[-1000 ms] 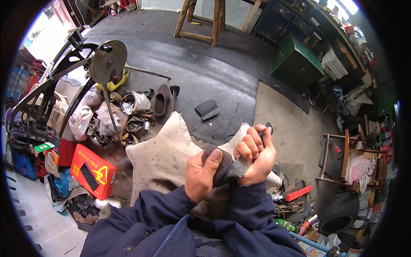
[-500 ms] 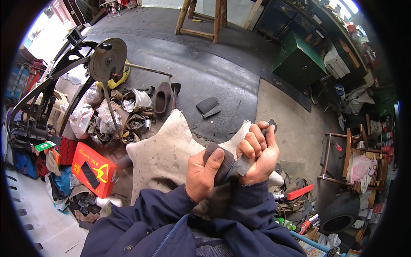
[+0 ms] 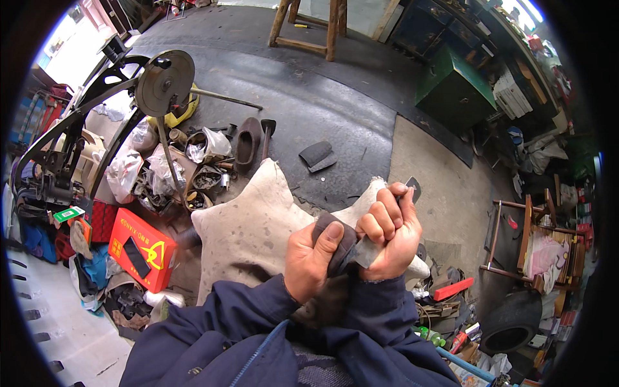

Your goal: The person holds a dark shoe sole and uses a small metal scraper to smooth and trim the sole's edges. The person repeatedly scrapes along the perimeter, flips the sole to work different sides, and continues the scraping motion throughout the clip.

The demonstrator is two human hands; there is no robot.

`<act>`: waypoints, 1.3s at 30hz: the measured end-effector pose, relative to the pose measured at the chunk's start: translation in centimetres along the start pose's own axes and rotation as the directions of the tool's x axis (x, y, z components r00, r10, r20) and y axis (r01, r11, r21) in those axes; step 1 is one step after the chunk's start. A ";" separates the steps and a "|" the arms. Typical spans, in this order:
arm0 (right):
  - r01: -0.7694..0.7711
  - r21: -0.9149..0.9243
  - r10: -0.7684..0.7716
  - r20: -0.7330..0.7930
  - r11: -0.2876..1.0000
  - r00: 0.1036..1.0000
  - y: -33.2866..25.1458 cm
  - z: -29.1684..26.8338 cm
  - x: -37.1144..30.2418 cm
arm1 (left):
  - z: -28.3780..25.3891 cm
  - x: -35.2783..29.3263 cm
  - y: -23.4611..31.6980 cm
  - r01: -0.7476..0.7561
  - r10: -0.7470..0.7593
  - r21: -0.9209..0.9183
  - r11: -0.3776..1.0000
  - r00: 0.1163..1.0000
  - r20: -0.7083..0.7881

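Red box [image 3: 133, 226] at left, a phone [image 3: 137, 259] lying on it. Next, pale cloth [image 3: 242, 229] spreads beneath both hands. The left hand's [image 3: 311, 261] grip is closed on a dark piece [image 3: 338, 242], thumb on top, above the cloth. Just right of that is a blade [image 3: 367, 253]; the right hand's [image 3: 392, 233] grip curls tightly round it. Farther right, a tyre [image 3: 525, 308].

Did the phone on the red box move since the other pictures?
No. The phone lies on the same part of the red box, at the same slant, so it hasn't shifted any way against it.
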State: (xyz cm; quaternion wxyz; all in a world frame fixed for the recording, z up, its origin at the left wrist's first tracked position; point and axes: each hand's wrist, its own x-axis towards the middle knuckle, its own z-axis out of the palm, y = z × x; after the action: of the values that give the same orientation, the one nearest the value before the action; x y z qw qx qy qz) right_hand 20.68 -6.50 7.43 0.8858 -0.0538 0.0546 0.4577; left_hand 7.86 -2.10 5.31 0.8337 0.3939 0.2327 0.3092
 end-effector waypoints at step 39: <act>0.052 -0.381 0.018 0.176 0.923 0.984 -0.2 1.9 -1.1 | -0.1 0.0 -0.6 0.059 -0.066 0.088 0.994 0.995 0.074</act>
State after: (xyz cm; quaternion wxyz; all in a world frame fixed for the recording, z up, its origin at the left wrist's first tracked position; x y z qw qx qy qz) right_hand 20.32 -7.28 9.50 0.8634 -0.1858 -0.1152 0.4548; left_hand 7.98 -2.32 4.75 0.8335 0.4335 0.2258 0.2575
